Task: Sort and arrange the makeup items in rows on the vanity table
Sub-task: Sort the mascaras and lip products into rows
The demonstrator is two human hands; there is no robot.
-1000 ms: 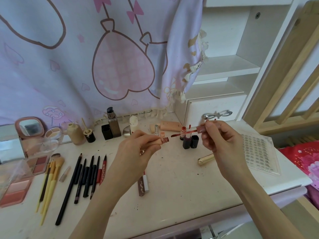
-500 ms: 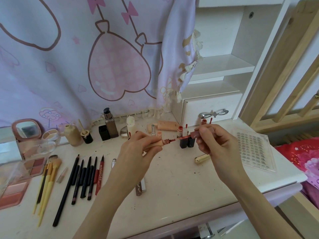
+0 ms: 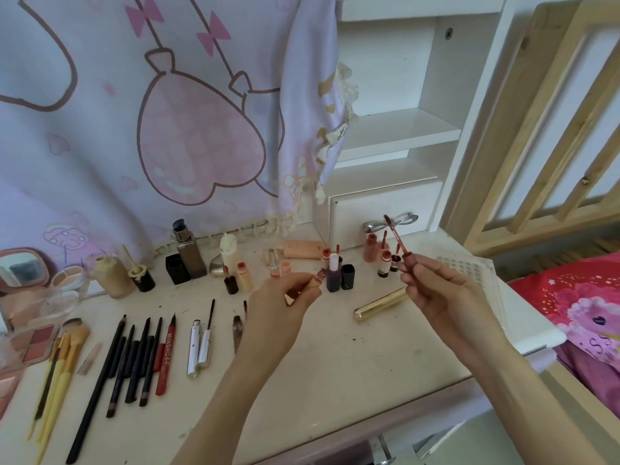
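Observation:
My left hand (image 3: 283,300) grips a small brownish lip gloss tube (image 3: 315,280), open end pointing right. My right hand (image 3: 432,290) pinches the cap of its wand applicator (image 3: 397,239), which points up and left, clear of the tube. Both hover over the cream vanity table (image 3: 352,357). Pencils (image 3: 134,357) lie in a row at the left. A red liner (image 3: 166,354) and a silver mascara (image 3: 198,344) lie beside them.
Yellow brushes (image 3: 55,367) and blush palettes (image 3: 32,342) sit far left. Bottles (image 3: 189,253) and small lip tubes (image 3: 337,273) stand along the back. A gold tube (image 3: 379,303) lies under my right hand, a clear tray (image 3: 469,270) to its right. A drawer (image 3: 382,209) stands behind.
The wand tip was at the tube's mouth half a second ago; now my right hand has pulled it away to the right and tilted it upward. The hands are farther apart.

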